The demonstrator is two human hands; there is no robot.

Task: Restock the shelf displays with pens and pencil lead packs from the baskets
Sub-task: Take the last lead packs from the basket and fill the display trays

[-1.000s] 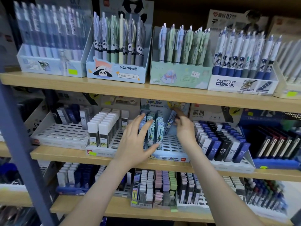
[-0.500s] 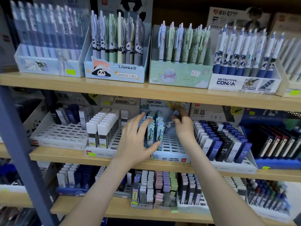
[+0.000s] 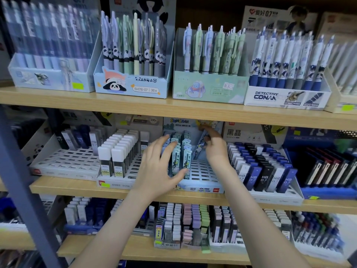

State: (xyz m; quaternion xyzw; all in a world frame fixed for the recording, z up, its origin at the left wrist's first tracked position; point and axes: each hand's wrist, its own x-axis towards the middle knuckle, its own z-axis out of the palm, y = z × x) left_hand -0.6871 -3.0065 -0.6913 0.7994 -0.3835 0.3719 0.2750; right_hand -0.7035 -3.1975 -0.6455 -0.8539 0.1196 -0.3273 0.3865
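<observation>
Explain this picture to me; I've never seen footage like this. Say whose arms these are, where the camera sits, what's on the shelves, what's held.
No machine here: these are a person's two bare arms, filmed by one wide-angle camera worn on their head, looking at shelves. The top shelf carries pen boxes, such as the panda pen box and the Detective Conan pen box. The middle shelf holds trays of pencil lead. The left hand rests with spread fingers against the packs standing in the Shinchan tray. The right hand pinches one tilted lead pack over that tray's right side.
</observation>
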